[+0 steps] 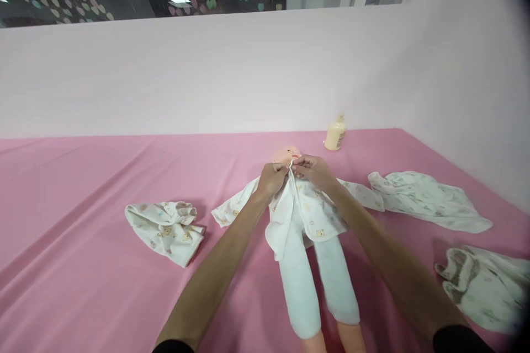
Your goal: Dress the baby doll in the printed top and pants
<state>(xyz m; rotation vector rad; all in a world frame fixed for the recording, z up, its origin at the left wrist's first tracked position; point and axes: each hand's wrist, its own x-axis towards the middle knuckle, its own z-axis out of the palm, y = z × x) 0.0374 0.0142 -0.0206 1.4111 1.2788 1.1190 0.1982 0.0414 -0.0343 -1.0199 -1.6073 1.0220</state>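
Note:
A baby doll (298,281) lies on its back with its feet toward me, dressed in pale leggings and a white printed jacket (321,212). Both hands meet at the jacket's neckline, just below the doll's partly covered face. My left hand (273,175) pinches one side of the collar edge. From the other side, my right hand (311,170) grips the opposite edge with bent fingers. Below the neck the jacket front hangs apart, its left flap folded outward. The jacket's sleeves spread to both sides. Any fastener between my fingertips is too small to make out.
The surface is a pink cloth (95,176) with creases, against a white wall (186,77). A crumpled printed garment (165,231) lies left. On the right are a light garment (430,198) and a bunched one (488,287). A cream pump bottle (335,135) stands behind the doll.

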